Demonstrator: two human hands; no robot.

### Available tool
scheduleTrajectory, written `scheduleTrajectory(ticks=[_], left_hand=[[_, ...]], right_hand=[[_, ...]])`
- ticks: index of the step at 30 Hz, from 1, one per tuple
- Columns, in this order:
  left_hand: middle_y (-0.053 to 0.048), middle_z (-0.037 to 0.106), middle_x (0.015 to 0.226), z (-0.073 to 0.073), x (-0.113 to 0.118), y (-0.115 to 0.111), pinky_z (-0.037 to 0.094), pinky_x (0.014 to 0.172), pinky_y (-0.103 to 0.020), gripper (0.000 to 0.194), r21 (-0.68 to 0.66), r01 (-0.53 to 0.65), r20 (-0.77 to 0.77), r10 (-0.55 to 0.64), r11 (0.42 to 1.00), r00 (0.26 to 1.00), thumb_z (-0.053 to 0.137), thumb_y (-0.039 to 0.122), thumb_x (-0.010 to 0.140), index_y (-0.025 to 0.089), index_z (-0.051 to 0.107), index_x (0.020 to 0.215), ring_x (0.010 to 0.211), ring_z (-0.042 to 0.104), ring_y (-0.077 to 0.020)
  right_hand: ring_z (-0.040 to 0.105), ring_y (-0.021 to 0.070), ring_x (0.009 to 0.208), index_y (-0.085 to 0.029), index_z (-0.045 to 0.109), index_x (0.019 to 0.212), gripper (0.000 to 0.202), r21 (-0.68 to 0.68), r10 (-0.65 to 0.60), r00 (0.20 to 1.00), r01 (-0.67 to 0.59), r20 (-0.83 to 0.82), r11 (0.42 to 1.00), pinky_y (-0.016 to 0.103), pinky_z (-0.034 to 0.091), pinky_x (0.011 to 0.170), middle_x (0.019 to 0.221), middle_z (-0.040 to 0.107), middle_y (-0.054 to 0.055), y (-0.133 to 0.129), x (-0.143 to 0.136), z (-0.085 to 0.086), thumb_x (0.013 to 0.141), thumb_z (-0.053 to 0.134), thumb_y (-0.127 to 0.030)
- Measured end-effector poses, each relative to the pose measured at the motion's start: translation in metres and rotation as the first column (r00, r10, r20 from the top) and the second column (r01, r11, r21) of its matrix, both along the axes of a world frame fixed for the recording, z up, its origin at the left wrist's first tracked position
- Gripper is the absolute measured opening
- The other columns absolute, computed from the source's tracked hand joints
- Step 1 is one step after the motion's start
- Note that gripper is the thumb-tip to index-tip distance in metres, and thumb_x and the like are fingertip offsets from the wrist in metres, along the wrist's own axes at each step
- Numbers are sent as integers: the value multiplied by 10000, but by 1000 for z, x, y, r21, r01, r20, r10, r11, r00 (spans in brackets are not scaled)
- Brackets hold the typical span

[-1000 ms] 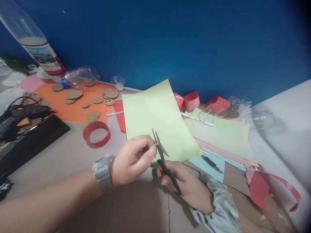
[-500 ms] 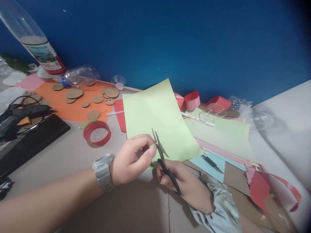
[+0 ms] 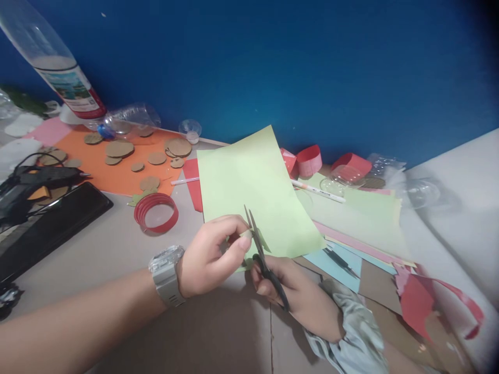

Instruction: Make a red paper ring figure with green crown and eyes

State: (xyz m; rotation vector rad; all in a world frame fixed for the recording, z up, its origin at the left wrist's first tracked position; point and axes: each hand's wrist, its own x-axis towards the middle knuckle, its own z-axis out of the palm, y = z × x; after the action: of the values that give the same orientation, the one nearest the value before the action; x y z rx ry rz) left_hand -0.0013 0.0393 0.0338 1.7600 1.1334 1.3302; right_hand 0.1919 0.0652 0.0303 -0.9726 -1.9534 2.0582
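A light green sheet of paper is held up above the table, its lower edge between my hands. My left hand, with a grey watch on the wrist, pinches the sheet's lower part between thumb and fingers. The fingers of my right hand are wrapped round the black handles of a pair of scissors. The blades point up and away, slightly parted, close to my left fingertips and against the green paper. Exactly where the blades meet the paper is partly hidden by my left fingers.
On the left lie a roll of red paper strip, a black phone, a glue gun and cardboard discs on orange paper. A tall bottle stands behind. Rightward are a marker pen, a craft knife and red scraps.
Almost nothing differs. Both hands, the scissors and the green sheet hold the same pose, with only a slight shift of the view.
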Motion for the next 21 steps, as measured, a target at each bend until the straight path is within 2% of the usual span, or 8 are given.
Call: scheduleTrajectory(ticks=[21], left_hand=[[26,479,641,0,0,-1,379,542,-227,242,-7,-22,26,23,1000,999,439,186,960,197,440,718,564,426,-107]], right_hand=[[343,121,593,-198,457,734,450,-25,-2,1000,2,-3,1000,274,281,559,640,401,-49,-1,0,0,876,580,-607]])
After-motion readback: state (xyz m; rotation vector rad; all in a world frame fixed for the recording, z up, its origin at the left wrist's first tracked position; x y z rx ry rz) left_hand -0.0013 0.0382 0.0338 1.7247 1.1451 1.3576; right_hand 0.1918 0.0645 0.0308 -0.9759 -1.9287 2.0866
